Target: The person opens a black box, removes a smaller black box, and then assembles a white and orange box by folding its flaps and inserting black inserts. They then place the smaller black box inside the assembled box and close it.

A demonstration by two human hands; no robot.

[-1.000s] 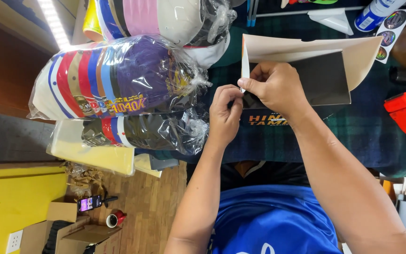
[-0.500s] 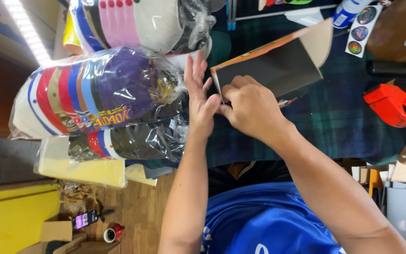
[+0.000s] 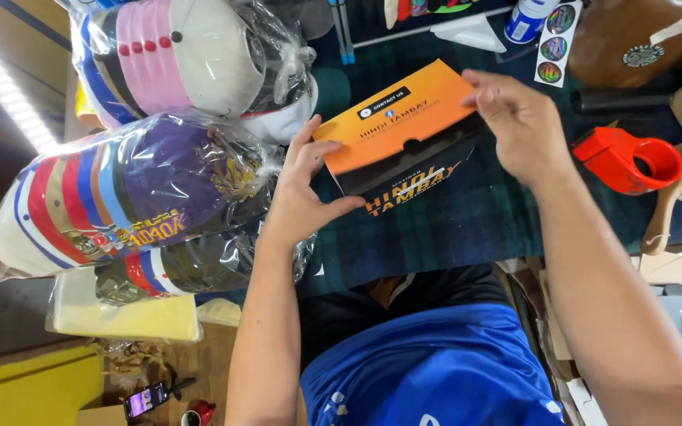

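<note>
Along the table's left edge lie clear bags of stacked caps: a purple-topped stack (image 3: 132, 197) in the middle, a pink and white stack (image 3: 191, 59) toward the far left corner, and a darker bagged stack (image 3: 175, 272) nearest the person. Just right of them the left hand (image 3: 301, 193) clasps the near left corner of an orange and black box (image 3: 404, 134), thumb on the black front, fingers spread up its left end. The box is held tilted over the middle of the plaid cloth (image 3: 467, 229). The right hand (image 3: 522, 126) grips the box's right end, fingers curled over the orange top. Toward the far edge stand a white bottle (image 3: 529, 20) and a sticker strip (image 3: 552, 47). Near the right edge sit a red tape dispenser (image 3: 629, 162) and a wooden brush (image 3: 672, 197).
</note>
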